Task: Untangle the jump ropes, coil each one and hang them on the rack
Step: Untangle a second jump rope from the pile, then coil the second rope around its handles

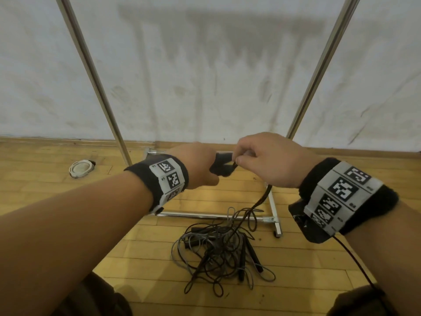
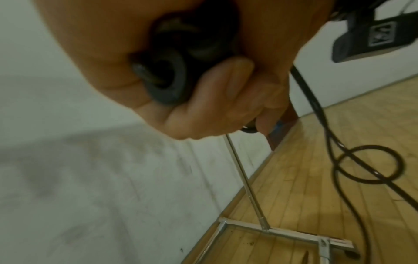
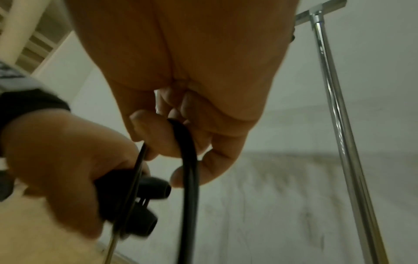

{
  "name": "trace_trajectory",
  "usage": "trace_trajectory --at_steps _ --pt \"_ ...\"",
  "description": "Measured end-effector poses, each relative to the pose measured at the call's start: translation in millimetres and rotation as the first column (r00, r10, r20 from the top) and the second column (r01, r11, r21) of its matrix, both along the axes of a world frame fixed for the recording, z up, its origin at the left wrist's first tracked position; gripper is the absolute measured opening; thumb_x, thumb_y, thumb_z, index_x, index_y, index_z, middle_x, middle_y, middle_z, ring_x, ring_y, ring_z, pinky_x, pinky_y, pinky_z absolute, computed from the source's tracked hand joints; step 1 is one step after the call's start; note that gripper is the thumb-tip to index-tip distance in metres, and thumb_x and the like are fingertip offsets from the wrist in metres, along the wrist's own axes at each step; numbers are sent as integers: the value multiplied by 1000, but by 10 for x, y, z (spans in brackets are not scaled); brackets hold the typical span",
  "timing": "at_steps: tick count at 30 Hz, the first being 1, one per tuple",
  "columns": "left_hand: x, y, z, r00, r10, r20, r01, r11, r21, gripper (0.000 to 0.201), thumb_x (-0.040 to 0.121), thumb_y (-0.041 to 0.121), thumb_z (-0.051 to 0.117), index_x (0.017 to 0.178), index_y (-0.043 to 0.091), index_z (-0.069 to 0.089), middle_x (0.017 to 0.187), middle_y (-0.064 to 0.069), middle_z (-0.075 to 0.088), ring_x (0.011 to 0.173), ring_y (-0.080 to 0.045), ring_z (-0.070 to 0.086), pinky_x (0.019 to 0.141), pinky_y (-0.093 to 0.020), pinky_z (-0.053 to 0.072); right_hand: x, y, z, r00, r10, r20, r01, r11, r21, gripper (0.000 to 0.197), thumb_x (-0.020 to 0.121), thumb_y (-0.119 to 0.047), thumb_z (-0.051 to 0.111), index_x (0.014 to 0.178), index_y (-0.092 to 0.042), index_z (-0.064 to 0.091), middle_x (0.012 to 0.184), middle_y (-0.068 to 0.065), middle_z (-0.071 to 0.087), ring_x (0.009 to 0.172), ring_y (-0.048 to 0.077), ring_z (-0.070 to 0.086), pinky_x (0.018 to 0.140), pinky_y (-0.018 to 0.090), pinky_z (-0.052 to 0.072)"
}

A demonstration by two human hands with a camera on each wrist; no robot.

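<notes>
Nearby, rack [image 1: 103, 103] uprights, rope tangle [image 1: 224, 249] between.

The rack [image 1: 98, 87] is made of polished, glossy metal tubing, and bright reflections are carried along its uprights. The floor [image 1: 57, 201] is laid in smooth, pale wooden boards with a light sheen. The wall [image 1: 205, 76] is seen as a matt white surface, streaked with grey smudges. The jump ropes [image 1: 218, 249] are formed of thin, smooth cord, black and grey, slightly glossy. The 2 handles [image 3: 144, 205] look like matt black plastic or rubber. The wristbands [image 1: 387, 201] are of black cloth.
</notes>
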State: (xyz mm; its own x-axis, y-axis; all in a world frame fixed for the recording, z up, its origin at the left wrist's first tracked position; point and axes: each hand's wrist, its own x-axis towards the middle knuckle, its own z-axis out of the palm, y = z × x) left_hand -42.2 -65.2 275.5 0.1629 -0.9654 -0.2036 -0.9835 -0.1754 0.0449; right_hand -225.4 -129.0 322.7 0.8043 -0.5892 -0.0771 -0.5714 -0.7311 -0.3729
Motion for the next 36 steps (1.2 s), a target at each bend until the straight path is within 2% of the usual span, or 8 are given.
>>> trace_trajectory --at_steps 6,12,15,17,21,23,28,36 --pt "-278 115 -13 960 -280 -25 281 958 54 37 92 41 70 78 35 37 77 9 57 64 -6 52 53 -23 34 13 -112 -118 981 -97 168 65 980 186 14 102 -32 60 101 -26 72 91 -7 70 58 14 68 47 14 46" --pt "-258 201 136 925 -331 -188 309 941 -136 33 87 46 76 79 38 44 65 10 58 55 -2 53 47 -13 32 -20 -242 -261 950 -190 246 104 939 327 23 100 -37 62 95 -17 71 66 4 64 53 25 63 56 36 51" --pt "-221 231 242 877 -309 -369 211 936 -280 27 82 45 78 84 43 51 65 14 61 59 1 61 53 -6 41 -40 -296 -374 952 -203 230 96 909 405 15 101 -16 60 94 -6 69 79 25 65 63 40 62 59 42 50" --pt "-155 209 315 861 -261 -436 88 921 -379 29 82 45 81 85 40 53 68 13 62 63 11 61 50 -8 42 -38 -298 -466 936 -265 230 120 858 499 21 104 -13 53 89 -8 68 73 16 56 55 30 50 51 39 45" --pt "12 152 391 747 -145 -649 -253 841 -479 43 87 41 81 123 36 57 87 9 67 44 -3 61 40 -18 46 26 -251 -595 905 -362 224 153 768 623 65 100 -67 41 83 -9 66 57 0 43 46 17 36 43 29 39" --pt "103 135 426 666 -134 -734 -375 791 -484 30 88 37 81 110 37 61 73 12 65 40 -5 56 39 -22 46 -3 -275 -616 901 -354 250 111 747 656 75 90 -81 40 81 -11 66 55 -3 41 45 15 36 41 28 38" --pt "444 116 518 481 -68 -874 -638 656 -403 24 85 36 76 102 23 65 54 8 57 40 -12 48 40 -25 41 -334 -555 -641 986 -143 -89 157 971 182 62 88 -80 47 78 -22 68 67 -2 65 52 12 59 54 32 51" --pt "780 147 570 452 -11 -892 -768 503 -396 22 82 33 70 96 19 63 59 1 56 40 -17 47 44 -28 43 -1140 -1135 -830 711 -595 -373 543 803 -245 30 106 -27 50 94 -10 72 80 7 66 75 24 66 66 33 51"
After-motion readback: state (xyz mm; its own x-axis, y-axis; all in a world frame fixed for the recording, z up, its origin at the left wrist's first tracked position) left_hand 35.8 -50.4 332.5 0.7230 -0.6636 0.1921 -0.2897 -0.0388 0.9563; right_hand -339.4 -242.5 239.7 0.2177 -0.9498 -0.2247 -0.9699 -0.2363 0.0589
